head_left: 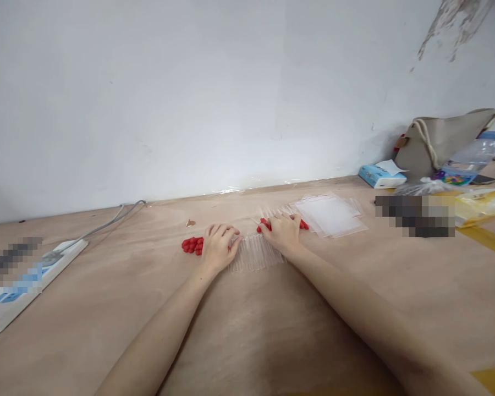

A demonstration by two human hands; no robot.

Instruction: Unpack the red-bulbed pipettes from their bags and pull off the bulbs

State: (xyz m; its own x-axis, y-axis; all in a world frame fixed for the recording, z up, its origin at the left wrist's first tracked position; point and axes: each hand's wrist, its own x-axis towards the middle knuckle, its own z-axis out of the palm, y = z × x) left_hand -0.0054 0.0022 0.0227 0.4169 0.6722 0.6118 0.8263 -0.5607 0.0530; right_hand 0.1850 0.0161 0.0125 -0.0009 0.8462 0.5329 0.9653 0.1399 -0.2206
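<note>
My left hand (pixel 220 247) rests on the tabletop with its fingers curled together; anything between the fingertips is hidden. Small round red pieces (pixel 192 246) lie in a heap against its left side. Touching its right side is a row of thin clear plastic tubes or sticks (pixel 258 254), laid side by side. Beyond that row, my right hand (pixel 284 232) is bent over more red pieces (pixel 304 225), which show on both sides of its fingers. Further clear strips (pixel 276 210) stick out behind this hand. Whether they join the red pieces, I cannot tell.
Flat clear bags (pixel 330 214) are stacked right of my right hand. Farther right are a tissue pack (pixel 382 175), a grey bag (pixel 443 143), a plastic bottle (pixel 478 151) and yellow-edged packaging (pixel 484 206). A power strip (pixel 33 286) with a cable lies left. A white wall (pixel 190 99) stands behind.
</note>
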